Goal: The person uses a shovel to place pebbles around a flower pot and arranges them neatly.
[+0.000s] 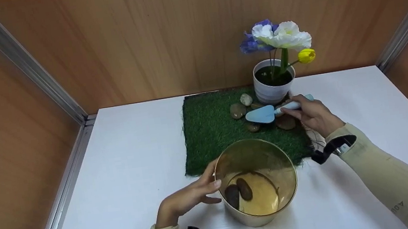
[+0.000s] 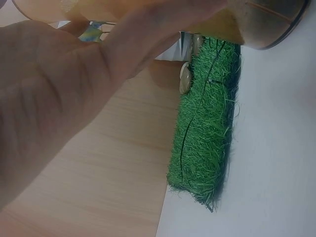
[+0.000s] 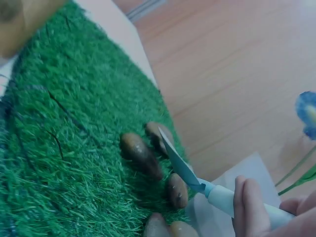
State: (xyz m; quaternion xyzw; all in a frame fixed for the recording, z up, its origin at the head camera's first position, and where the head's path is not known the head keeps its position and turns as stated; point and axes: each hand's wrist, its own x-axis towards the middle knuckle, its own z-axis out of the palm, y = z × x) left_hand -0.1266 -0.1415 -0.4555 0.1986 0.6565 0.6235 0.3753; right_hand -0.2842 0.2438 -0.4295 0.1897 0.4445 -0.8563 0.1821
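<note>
My right hand (image 1: 313, 114) grips the pale handle of a small light-blue garden trowel (image 1: 261, 115). In the head view, the trowel's blade points left and overlaps several brown stones on the green turf mat (image 1: 210, 129). The right wrist view shows the blade (image 3: 178, 160) edge-on, close by a stone (image 3: 141, 155). With fingers spread, my left hand (image 1: 189, 197) touches the left side of a translucent amber bucket (image 1: 291, 193). Two dark stones (image 1: 244, 189) lie on the bucket's bottom.
A white pot (image 1: 270, 92) with blue, white and yellow flowers (image 1: 288, 36) stands at the mat's back right corner. One pale stone (image 1: 246, 99) sits left of it. Wooden panels (image 1: 162, 37) enclose the white table (image 1: 130, 151) at the back and sides.
</note>
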